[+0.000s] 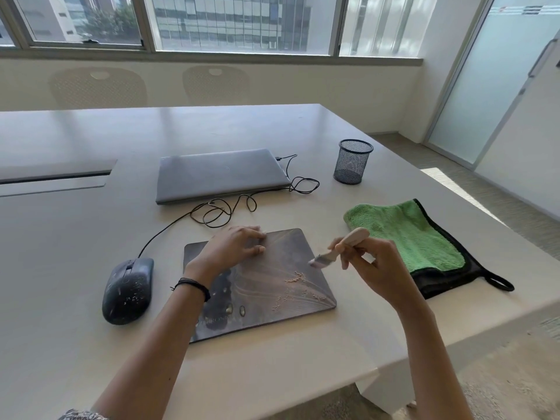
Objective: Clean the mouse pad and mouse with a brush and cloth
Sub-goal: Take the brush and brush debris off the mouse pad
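A dark mouse pad lies on the table in front of me, with pale crumbs scattered over its right half. My left hand rests flat on the pad's far left part, fingers spread. My right hand grips a small brush with a pale handle; its bristles hover just above the pad's right edge. A black wired mouse, speckled with pale bits, sits left of the pad. A green cloth with black trim lies to the right of the pad.
A shut grey laptop lies behind the pad, with the mouse cable coiled in front of it. A black mesh cup stands at the back right. The table edge runs close on the right.
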Demonstrator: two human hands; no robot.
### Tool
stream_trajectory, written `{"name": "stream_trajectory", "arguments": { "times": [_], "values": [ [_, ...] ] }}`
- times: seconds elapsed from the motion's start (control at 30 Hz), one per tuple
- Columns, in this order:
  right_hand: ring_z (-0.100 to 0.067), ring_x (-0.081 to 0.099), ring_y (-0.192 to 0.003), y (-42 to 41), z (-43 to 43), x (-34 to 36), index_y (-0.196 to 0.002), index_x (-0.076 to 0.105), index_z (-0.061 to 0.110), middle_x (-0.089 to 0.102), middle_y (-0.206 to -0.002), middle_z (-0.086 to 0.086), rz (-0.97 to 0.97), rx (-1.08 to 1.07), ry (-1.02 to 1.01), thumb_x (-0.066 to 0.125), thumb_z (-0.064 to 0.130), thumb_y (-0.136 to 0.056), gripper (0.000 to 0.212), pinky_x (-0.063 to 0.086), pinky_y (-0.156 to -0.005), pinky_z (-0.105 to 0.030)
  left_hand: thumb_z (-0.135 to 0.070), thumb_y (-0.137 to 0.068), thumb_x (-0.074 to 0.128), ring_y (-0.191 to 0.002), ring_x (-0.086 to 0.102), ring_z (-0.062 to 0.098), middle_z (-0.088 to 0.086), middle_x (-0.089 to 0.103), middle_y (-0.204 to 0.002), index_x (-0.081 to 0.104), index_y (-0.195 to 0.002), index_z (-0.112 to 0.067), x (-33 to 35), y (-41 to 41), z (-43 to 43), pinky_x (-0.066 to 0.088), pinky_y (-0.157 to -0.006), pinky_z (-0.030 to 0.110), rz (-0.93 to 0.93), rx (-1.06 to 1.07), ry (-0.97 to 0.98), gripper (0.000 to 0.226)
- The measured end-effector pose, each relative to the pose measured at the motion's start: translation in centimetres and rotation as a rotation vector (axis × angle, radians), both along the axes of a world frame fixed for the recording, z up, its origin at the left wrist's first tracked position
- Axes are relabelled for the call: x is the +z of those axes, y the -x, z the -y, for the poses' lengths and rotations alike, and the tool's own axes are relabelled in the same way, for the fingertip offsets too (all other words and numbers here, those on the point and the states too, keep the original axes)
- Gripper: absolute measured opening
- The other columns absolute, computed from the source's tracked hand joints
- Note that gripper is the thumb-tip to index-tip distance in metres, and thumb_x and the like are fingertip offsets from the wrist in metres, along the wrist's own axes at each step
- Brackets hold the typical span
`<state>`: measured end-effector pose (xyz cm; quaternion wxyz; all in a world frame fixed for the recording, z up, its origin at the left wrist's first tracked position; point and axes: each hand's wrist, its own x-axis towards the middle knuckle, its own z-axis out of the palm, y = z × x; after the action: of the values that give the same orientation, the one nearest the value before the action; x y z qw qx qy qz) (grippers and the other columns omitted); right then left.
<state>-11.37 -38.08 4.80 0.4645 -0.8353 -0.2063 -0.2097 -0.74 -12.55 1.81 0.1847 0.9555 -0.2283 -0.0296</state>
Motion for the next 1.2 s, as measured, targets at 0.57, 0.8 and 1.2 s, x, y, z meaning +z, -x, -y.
{"name": "stream_trajectory", "arguments": {
  "times": [0.57,0.8,1.2],
  "values": [
    [-0.012,0.055,-0.046,1.6,-0.1,-0.1,-0.073,0.066,0.032,0.065,-0.056,-0.007,-0.082,0.031,0.087,0.054,0.036,-0.086,0.019,0.046,-0.054,-0.028,-0.038,-0.089,0.056,-0.123,0.048,0.015,-0.011,0.052,-0.136,0.057,-0.126,-0.025,0.3,0.2,0.2,0.046,-0.094,0.037,0.008,0.006,-0.010,0.039],
    [-0.012,0.058,-0.049,1.9,-0.2,-0.4,-0.073,0.064,0.047,0.069,-0.065,-0.009,-0.083,0.006,0.048,0.055,0.040,-0.085,0.017,0.049,-0.054,-0.027,-0.038,-0.089,0.056,-0.123,0.048,0.016,-0.010,0.051,-0.137,0.056,-0.126,-0.024,0.3,0.2,0.2,0.046,-0.094,0.035,0.009,0.000,-0.003,0.040],
    [-0.001,0.052,-0.048,2.4,0.3,0.1,-0.076,0.064,0.031,0.067,-0.068,0.015,-0.114,0.047,-0.001,0.061,0.008,-0.088,0.026,0.041,-0.054,-0.013,-0.037,-0.089,0.057,-0.129,0.045,0.017,-0.006,0.045,-0.143,0.055,-0.128,-0.023,0.1,0.0,0.2,0.041,-0.100,0.032,0.009,-0.012,0.001,0.041]
  ]
}}
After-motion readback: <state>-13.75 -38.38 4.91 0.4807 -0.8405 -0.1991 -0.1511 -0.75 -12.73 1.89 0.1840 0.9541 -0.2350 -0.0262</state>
